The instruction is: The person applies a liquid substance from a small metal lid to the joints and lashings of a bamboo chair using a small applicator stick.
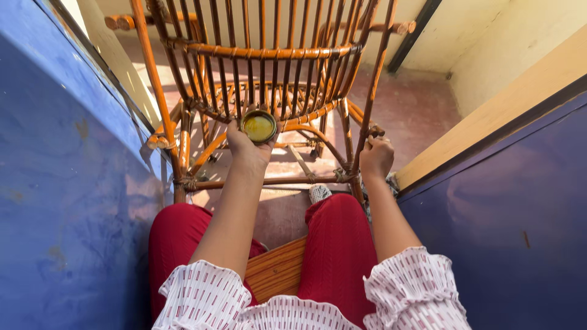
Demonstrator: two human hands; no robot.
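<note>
A cane chair point(263, 73) with orange-brown rods stands on the floor in front of me, its barred side toward me. My left hand point(247, 150) holds up a small round tin point(259, 126) filled with yellowish paste, close against the chair's bars. My right hand point(376, 156) is closed around the chair's right upright rod near a lower joint; whether a cloth is in it cannot be told. My knees in red trousers point(339, 238) are below, and I sit on a slatted wooden stool point(278, 269).
A blue panel point(67, 183) rises close on the left and a dark blue door point(507, 214) with a wooden frame on the right. The reddish floor point(416, 107) spreads beyond the chair, with a pale wall at the back right.
</note>
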